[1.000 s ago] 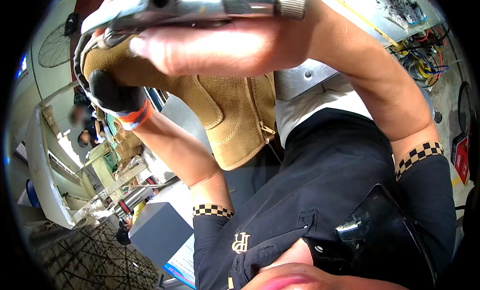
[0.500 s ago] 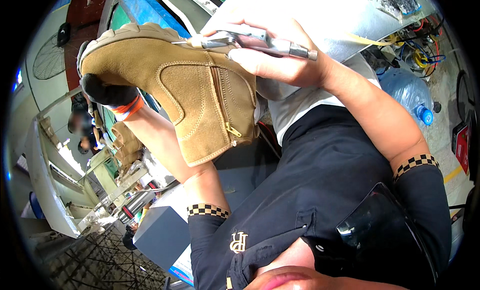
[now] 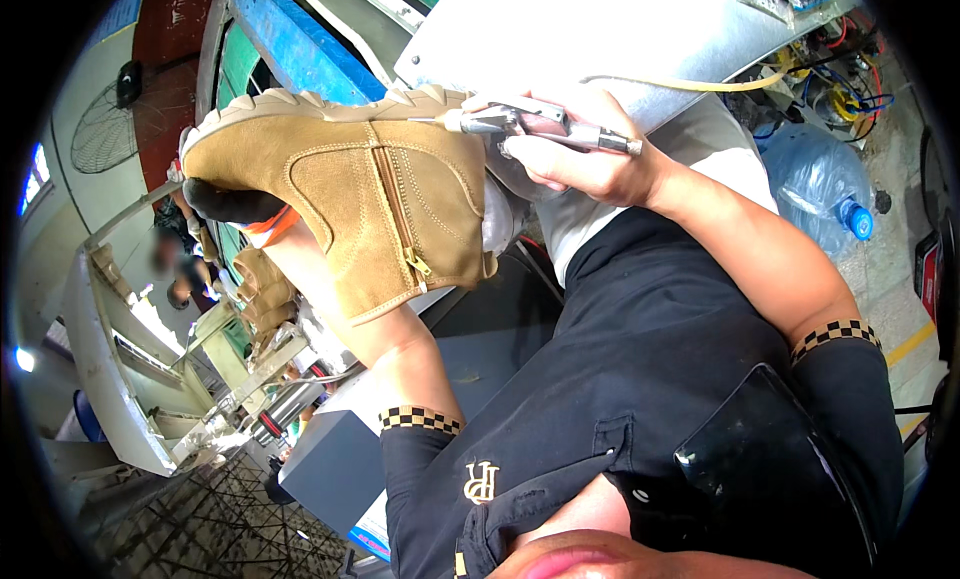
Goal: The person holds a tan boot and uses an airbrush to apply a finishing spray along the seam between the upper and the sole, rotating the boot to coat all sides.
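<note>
A tan suede ankle boot [image 3: 330, 189] with a side zipper is held up on its side, its lugged sole [image 3: 300, 105] facing away from me. My left hand [image 3: 228, 203], in a dark glove with an orange cuff, grips it near the toe; most of those fingers are behind the boot. My right hand [image 3: 600, 159] is closed around a silver metal nozzle gun [image 3: 545, 126]. The gun's thin tip lies at the seam between upper and sole, toward the heel; whether it touches I cannot tell.
A pale metal work surface [image 3: 500, 39] lies beyond my hands, with a yellow hose [image 3: 700, 83] across it. At right are a large clear plastic bottle [image 3: 815, 189] and tangled cables [image 3: 850, 99]. More tan boots [image 3: 262, 289] stand at left; another person [image 3: 185, 269] is farther off.
The gun's tip has shifted along the seam from the midfoot toward the heel. The boot has come slightly nearer and turned a little. More of the yellow hose shows.
</note>
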`<control>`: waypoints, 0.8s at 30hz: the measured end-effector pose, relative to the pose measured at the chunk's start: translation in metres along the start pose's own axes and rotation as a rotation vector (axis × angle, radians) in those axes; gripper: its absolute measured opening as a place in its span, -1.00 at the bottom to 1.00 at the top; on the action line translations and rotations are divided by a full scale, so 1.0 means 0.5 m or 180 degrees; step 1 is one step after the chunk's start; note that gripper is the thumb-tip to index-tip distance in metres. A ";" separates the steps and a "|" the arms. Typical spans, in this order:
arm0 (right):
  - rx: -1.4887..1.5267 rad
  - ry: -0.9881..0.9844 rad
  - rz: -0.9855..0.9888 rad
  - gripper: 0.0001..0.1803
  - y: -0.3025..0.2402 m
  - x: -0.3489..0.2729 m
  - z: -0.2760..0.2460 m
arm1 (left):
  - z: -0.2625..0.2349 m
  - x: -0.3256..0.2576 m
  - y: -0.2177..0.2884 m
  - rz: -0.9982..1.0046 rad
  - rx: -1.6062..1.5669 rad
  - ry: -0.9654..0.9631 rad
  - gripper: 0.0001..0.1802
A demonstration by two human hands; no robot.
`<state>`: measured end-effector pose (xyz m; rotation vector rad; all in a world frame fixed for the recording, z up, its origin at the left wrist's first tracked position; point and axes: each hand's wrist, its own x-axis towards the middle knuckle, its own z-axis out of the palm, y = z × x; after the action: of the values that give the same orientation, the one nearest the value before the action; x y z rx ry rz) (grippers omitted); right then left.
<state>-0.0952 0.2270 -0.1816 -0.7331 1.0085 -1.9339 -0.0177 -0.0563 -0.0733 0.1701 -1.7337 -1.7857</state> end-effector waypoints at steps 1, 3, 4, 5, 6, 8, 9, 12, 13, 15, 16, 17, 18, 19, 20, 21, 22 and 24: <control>0.0007 0.0008 0.0035 -0.59 -0.006 -0.004 0.000 | -0.021 0.008 -0.004 0.0006 0.0000 0.0009 -0.58; 0.0050 0.0118 0.0091 -0.61 -0.014 -0.011 -0.007 | -0.057 0.019 -0.039 -0.0080 -0.0208 0.0027 -0.52; 0.0196 0.0033 0.0150 -0.62 -0.017 -0.012 0.011 | -0.097 -0.007 -0.013 -0.0084 -0.0203 0.0188 -0.48; 0.0341 -0.0050 0.0211 -0.63 -0.021 -0.013 0.028 | -0.131 -0.037 0.008 0.0152 -0.0076 0.0546 -0.46; 0.0377 -0.0015 0.0232 -0.66 -0.017 -0.016 0.031 | -0.113 -0.047 0.004 0.0336 -0.0028 0.0703 -0.47; 0.0413 0.0133 0.0261 -0.70 -0.007 -0.022 0.026 | -0.071 -0.060 -0.013 0.0537 -0.0020 0.0954 -0.50; 0.0287 0.0226 0.0170 -0.72 -0.003 -0.024 0.019 | -0.056 -0.069 -0.025 0.0432 -0.0082 0.0945 -0.52; 0.0116 0.0333 -0.0013 -0.75 -0.001 -0.021 0.022 | -0.060 -0.131 -0.015 -0.0035 -0.0154 0.0914 -0.55; 0.0154 0.0338 -0.0029 -0.76 0.000 -0.019 0.029 | -0.078 -0.153 -0.005 -0.0172 -0.0068 0.0911 -0.55; 0.0250 0.0277 -0.0012 -0.75 -0.006 -0.013 0.046 | -0.131 -0.205 0.016 -0.0461 0.0061 0.0923 -0.54; 0.0123 0.0323 -0.0082 -0.73 -0.003 -0.008 0.050 | -0.158 -0.223 0.018 -0.0604 0.0153 0.0874 -0.52; 0.0001 0.0358 -0.0147 -0.72 0.007 -0.001 0.054 | -0.191 -0.243 0.019 -0.0729 0.0296 0.0807 -0.50; -0.0131 0.0400 -0.0211 -0.71 0.018 0.005 0.056 | -0.221 -0.263 0.013 -0.0871 0.0412 0.0722 -0.48; -0.0439 0.0463 -0.0379 -0.67 0.025 0.013 0.057 | -0.243 -0.281 0.011 -0.0992 0.0507 0.0674 -0.45; -0.0478 0.0432 -0.0381 -0.67 0.029 0.019 0.060 | -0.262 -0.310 0.008 -0.1116 0.0525 0.0701 -0.42; -0.0511 0.0402 -0.0375 -0.66 0.032 0.026 0.064 | -0.274 -0.341 0.014 -0.1243 0.0487 0.0769 -0.38; -0.0568 0.0397 -0.0372 -0.66 0.036 0.032 0.066 | -0.265 -0.378 0.014 -0.1366 0.0255 0.1128 -0.38; -0.0652 0.0463 -0.0435 -0.66 0.048 0.042 0.075 | -0.239 -0.459 0.023 -0.1590 -0.0194 0.1872 -0.36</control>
<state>-0.0671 0.1865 -0.1803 -0.8022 1.2896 -2.0447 0.2280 -0.0392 -0.1533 1.0661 -1.2699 -1.8580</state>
